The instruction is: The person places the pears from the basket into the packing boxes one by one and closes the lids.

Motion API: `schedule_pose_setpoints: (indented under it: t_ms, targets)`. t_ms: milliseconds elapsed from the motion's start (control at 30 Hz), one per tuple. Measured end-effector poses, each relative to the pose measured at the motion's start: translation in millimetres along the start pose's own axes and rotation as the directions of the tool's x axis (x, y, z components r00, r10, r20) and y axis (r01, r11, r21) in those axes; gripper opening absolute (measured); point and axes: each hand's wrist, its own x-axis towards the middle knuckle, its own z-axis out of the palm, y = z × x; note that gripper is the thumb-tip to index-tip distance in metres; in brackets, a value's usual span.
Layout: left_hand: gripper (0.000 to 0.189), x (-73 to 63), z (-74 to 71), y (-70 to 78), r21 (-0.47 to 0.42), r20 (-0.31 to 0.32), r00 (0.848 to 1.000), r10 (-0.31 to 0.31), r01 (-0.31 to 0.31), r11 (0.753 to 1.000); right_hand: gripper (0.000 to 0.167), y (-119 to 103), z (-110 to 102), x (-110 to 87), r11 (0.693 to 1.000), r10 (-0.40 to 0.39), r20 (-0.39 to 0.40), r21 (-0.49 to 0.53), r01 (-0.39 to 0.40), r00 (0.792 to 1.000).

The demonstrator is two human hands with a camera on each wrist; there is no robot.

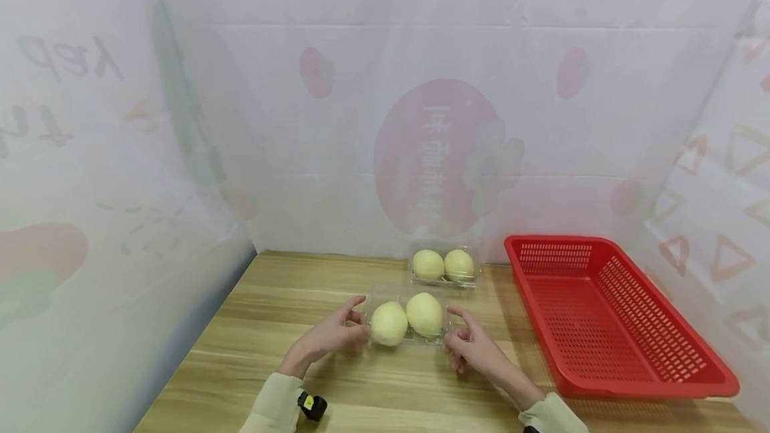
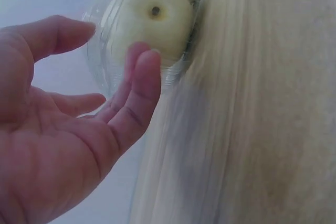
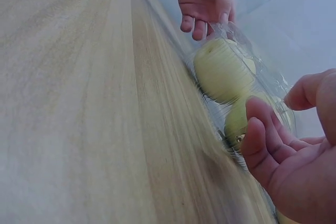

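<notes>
Two pale yellow pears, one on the left (image 1: 388, 323) and one on the right (image 1: 424, 315), sit side by side in a clear plastic box (image 1: 415, 340) on the wooden table. My left hand (image 1: 334, 331) is at the box's left end, thumb and fingers spread apart. At the opposite end is my right hand (image 1: 476, 346), its index finger extended towards the box and its other fingers loosely bent. In the left wrist view, the fingers (image 2: 146, 82) come up beside the box wall. From the right wrist view, fingertips appear very near the plastic; whether they touch it I cannot tell.
Behind stands a second clear box (image 1: 446, 282) with two more pears, close to the white printed curtain (image 1: 289, 152). A red perforated basket (image 1: 544, 326) occupies the right side of the table (image 1: 252, 326). Curtains also rise at both sides.
</notes>
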Motion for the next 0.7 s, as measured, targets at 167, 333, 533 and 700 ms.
schedule_pose_setpoints:
  t_ms: [167,333,533,700]
  targets:
    - [0.074,0.4,2.1,0.6,-0.04,0.018,1.0,-0.007,0.008,0.999,0.066,0.9,0.8,1.4,0.999,-0.031,-0.002,0.024,0.031,1.0]
    - [0.071,-0.1,3.1,-0.3,-0.065,0.026,1.0,-0.006,0.008,0.998,0.065,3.2,2.6,2.9,0.999,-0.005,-0.025,0.036,0.006,1.0]
    - [0.071,0.6,3.5,-1.0,-0.066,0.04,0.999,0.005,-0.003,0.998,0.065,5.1,3.8,4.8,0.999,-0.008,-0.04,0.034,0.009,0.999]
    - [0.072,1.8,3.4,-0.8,-0.062,0.039,0.999,-0.006,0.009,0.998,0.067,5.4,3.6,5.5,0.999,-0.005,-0.041,0.045,0.007,0.999]
